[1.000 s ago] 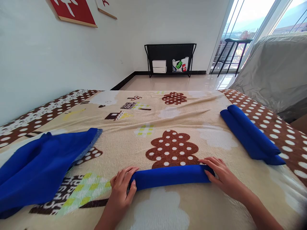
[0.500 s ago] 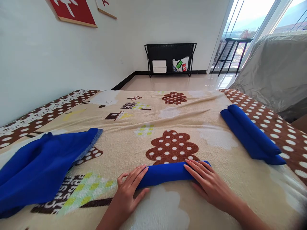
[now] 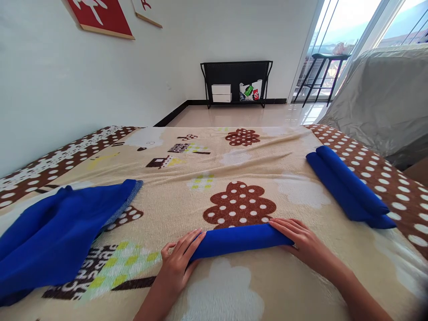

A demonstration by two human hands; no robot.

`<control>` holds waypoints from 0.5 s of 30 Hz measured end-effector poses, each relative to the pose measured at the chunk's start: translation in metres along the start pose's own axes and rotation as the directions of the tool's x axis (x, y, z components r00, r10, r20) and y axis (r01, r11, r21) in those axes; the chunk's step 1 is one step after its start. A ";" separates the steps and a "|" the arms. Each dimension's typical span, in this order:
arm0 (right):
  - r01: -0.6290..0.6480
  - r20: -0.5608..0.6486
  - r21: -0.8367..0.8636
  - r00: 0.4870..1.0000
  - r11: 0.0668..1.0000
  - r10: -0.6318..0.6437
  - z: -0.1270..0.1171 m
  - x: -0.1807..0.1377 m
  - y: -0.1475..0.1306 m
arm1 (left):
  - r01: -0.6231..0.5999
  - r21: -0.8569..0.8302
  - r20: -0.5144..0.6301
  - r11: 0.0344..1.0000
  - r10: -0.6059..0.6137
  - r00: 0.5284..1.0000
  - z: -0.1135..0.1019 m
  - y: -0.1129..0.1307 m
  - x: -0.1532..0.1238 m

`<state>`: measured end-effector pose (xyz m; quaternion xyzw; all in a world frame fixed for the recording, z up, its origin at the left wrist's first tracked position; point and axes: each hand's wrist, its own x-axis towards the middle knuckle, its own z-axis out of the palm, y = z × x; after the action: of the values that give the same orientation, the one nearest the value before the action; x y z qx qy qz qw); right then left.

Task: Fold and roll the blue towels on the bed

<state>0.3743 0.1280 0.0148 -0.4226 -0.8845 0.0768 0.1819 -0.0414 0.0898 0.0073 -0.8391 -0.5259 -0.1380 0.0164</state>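
A rolled blue cloth (image 3: 239,240) lies crosswise on the patterned blanket (image 3: 174,200) in front of me. My left hand (image 3: 180,256) grips its left end, fingers over the top and thumb at the near side. Around the right end my right hand (image 3: 301,238) is wrapped, fingers on top and thumb tucked underneath, partly hidden. Off to the right rest blue cloth rolls (image 3: 351,185) lying side by side. At the left a loose, unrolled blue cloth (image 3: 63,232) is spread in soft folds, its grey edge showing.
Brown polka-dot borders run along both sides of the bed. Beyond it stands a black rack (image 3: 237,76) with a white box (image 3: 221,92) and a printed bag (image 3: 250,90). A covered bulky object (image 3: 384,89) and a black stool (image 3: 326,67) are at the right.
My right hand has slid outward to the right end of the roll, its thumb now beneath it. The left thumb has closed in against the roll's near side.
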 end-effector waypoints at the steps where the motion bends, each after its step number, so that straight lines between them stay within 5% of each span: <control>1: -0.011 0.008 0.017 1.000 1.000 0.011 -0.001 0.000 0.003 | 0.002 -0.011 0.008 1.000 -0.002 1.000 0.000 0.000 0.000; 9: -0.163 0.071 0.217 0.986 0.963 0.151 -0.004 0.001 0.011 | 0.058 -0.104 0.009 0.993 -0.058 0.998 -0.002 -0.004 0.001; 15: -0.406 0.258 0.475 0.912 0.781 0.317 -0.032 -0.008 0.014 | 0.169 -0.400 0.120 0.901 -0.131 0.984 -0.019 0.002 -0.003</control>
<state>0.4008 0.1299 0.0380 -0.5122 -0.7445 0.3801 0.1972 -0.0447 0.0833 0.0254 -0.7864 -0.5487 -0.2076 -0.1934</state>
